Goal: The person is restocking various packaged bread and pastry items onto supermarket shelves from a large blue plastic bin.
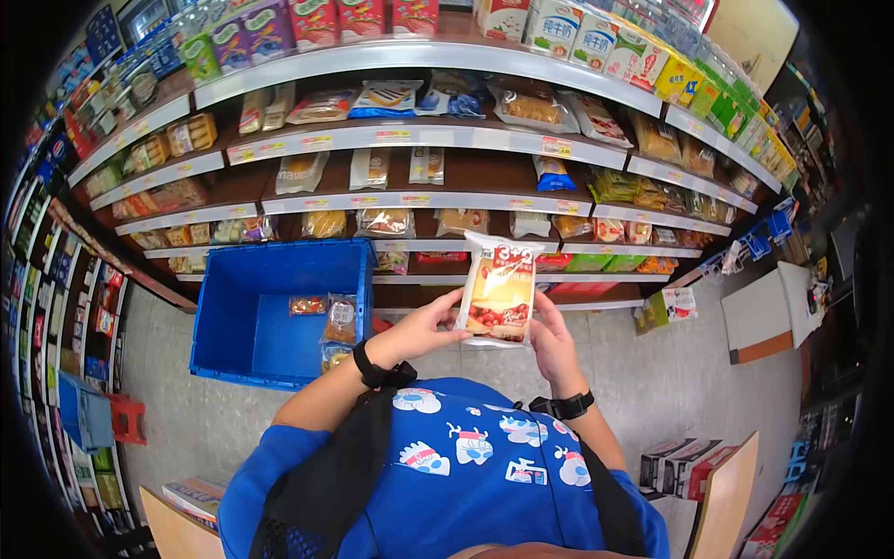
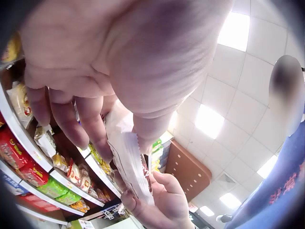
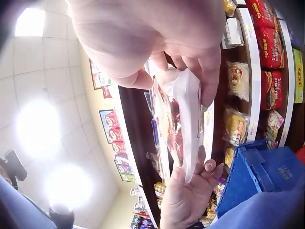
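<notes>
Both hands hold a packaged bread (image 1: 500,293) upright in front of the chest, its printed front with "3+2" and red fruit facing up to the head camera. The left hand (image 1: 431,324) pinches the lower left edge, thumb toward the front. On the opposite edge, the right hand (image 1: 556,347) grips with its thumb and fingers on either side. From the right wrist, the pack (image 3: 188,114) appears edge-on between the two hands. A sealed white edge of the wrapper (image 2: 131,157) shows in the left wrist view, where the left palm covers much of the pack.
A blue crate (image 1: 251,359) stands left of the hands, holding several small packages such as a bagged bread (image 1: 341,317). Ahead, store shelves (image 1: 428,200) carry bagged breads, with drink cartons (image 1: 559,28) on top. A red stool (image 1: 128,419) stands at far left.
</notes>
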A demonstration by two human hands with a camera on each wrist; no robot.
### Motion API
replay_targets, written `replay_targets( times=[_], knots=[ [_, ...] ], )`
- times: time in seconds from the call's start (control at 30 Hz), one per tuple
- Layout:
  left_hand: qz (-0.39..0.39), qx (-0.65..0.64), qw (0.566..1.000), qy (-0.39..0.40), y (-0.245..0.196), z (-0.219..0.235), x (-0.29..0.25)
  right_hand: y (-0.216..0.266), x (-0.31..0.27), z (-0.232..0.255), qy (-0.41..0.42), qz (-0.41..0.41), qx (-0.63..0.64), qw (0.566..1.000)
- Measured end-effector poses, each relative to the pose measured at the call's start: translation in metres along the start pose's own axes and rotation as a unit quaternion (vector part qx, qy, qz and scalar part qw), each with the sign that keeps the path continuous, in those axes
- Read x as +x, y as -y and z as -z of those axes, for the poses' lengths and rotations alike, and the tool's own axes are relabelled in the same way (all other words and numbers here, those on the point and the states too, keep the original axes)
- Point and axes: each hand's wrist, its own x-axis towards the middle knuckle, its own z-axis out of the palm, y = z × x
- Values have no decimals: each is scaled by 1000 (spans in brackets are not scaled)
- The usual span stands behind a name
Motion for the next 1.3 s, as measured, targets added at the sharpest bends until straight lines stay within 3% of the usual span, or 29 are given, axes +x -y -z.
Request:
replay_targets(
  times=[0.07, 0.2, 0.4, 0.63, 0.7, 0.77, 0.87, 0.97, 1.1, 1.23, 1.3],
  knots=[
    [6, -12, 1000, 0, 7, -8, -17, -4, -11, 2, 15, -76, -35, 996],
    [38, -7, 999, -26, 21, -27, -42, -17, -29, 1, 48, -103, 18, 993],
    [115, -3, 993, -29, 11, -54, -73, -31, -61, 7, 35, -199, 31, 979],
    [107, 10, 993, -53, 9, -55, -120, -44, -82, -28, 74, -223, 40, 971],
    [141, 27, 988, -58, 8, -44, -135, -53, -82, -42, 77, -215, 19, 973],
    [146, 28, 987, -53, 2, -26, -148, -63, -76, -61, 72, -207, -18, 976],
    [90, -4, 994, -69, 34, 9, -169, -74, -59, -106, 81, -196, -19, 977],
    [127, -24, 988, -84, 29, 58, -205, -91, -38, -162, 111, -196, -20, 974],
    [120, 86, 981, -123, 31, 139, -256, -128, -1, -248, 149, -200, -37, 968],
    [144, 67, 977, -144, 37, 214, -306, -172, 34, -331, 136, -277, 15, 951],
    [161, 146, 964, -155, 59, 253, -318, -195, 57, -361, 141, -313, 23, 939]
  ],
)
